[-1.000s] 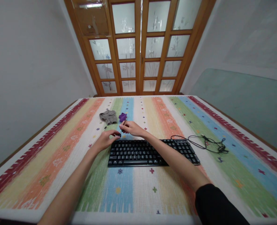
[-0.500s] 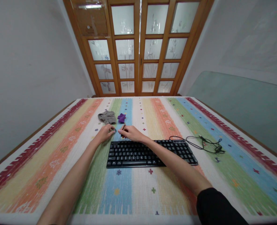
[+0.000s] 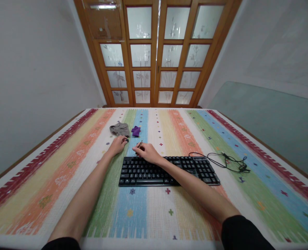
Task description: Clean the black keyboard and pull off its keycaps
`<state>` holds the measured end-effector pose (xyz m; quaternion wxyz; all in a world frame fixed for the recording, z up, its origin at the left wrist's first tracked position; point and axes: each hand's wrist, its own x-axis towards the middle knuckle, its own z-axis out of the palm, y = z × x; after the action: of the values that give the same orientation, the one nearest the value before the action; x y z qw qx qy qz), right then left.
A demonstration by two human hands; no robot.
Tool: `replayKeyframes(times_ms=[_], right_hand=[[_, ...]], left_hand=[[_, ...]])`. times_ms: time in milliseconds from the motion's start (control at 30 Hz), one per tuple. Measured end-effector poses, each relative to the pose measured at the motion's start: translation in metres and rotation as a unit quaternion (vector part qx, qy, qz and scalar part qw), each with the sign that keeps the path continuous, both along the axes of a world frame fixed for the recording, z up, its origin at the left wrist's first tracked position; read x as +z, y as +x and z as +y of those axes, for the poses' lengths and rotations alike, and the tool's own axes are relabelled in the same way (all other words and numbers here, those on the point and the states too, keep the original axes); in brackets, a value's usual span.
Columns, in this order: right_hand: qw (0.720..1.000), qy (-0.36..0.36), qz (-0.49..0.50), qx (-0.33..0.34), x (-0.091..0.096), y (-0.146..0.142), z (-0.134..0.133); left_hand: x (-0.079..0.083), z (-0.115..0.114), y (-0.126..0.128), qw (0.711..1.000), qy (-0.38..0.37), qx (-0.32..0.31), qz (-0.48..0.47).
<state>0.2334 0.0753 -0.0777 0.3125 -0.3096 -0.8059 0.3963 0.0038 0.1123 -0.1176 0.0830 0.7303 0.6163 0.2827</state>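
My left hand has its fingers closed on a small black piece, too small to name surely, just in front of a crumpled grey cloth. Over the upper left edge of a black keyboard, my right hand pinches a slim dark tool. Thin wire-like ends of the tool show below the fingers. My right hand and forearm hide part of the upper key rows. The two hands are apart.
Beside the grey cloth lies a small purple cloth. The keyboard's black cable is coiled to the right. A striped tablecloth covers the table, with glazed wooden doors beyond its far edge.
My left hand has moved slightly away from me, toward the grey cloth, with the small black piece. My right hand has drawn back toward the keyboard with the tool, widening the gap.
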Motion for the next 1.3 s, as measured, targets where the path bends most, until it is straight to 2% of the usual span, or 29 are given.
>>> replayKeyframes(times_ms=[133, 333, 433, 533, 667, 833, 900, 1067, 1133, 1233, 1300], right_hand=[[1.000, 0.001, -0.005, -0.004, -0.005, -0.005, -0.007], [0.986, 0.131, -0.095, 0.035, 0.003, -0.016, -0.009], [0.977, 0.161, -0.140, 0.027, 0.007, -0.024, 0.000], [0.981, 0.126, -0.149, 0.008, 0.011, -0.030, 0.013], [0.988, 0.054, -0.132, 0.052, 0.014, -0.032, 0.024], [0.990, 0.070, -0.116, 0.038, 0.010, -0.032, 0.025], [0.993, 0.053, -0.105, 0.023, 0.007, -0.033, 0.027], [0.990, -0.098, -0.102, -0.007, -0.002, -0.032, 0.037], [0.989, -0.124, -0.082, -0.005, -0.005, -0.031, 0.041], [0.994, -0.107, -0.034, -0.004, -0.008, -0.028, 0.046], [0.996, -0.094, -0.009, -0.006, -0.008, -0.026, 0.050]], left_hand=[[-0.002, 0.001, 0.000, 1.000, -0.003, 0.007, -0.010], [0.000, 0.001, 0.003, 0.999, -0.013, 0.018, -0.024], [0.001, 0.000, 0.005, 0.999, -0.009, 0.015, -0.028], [0.001, 0.001, 0.005, 0.999, -0.007, 0.013, -0.030], [0.001, 0.001, 0.004, 0.999, -0.012, 0.008, -0.032], [-0.001, 0.000, 0.004, 0.999, -0.019, 0.009, -0.047], [-0.003, -0.001, 0.004, 0.998, -0.018, 0.008, -0.052], [-0.002, -0.005, 0.000, 0.999, 0.012, 0.007, -0.045], [0.003, -0.009, -0.001, 0.999, 0.027, 0.006, -0.039], [0.014, -0.020, -0.001, 0.998, -0.005, -0.039, -0.053], [0.024, -0.030, 0.001, 0.986, -0.082, -0.106, -0.100]])
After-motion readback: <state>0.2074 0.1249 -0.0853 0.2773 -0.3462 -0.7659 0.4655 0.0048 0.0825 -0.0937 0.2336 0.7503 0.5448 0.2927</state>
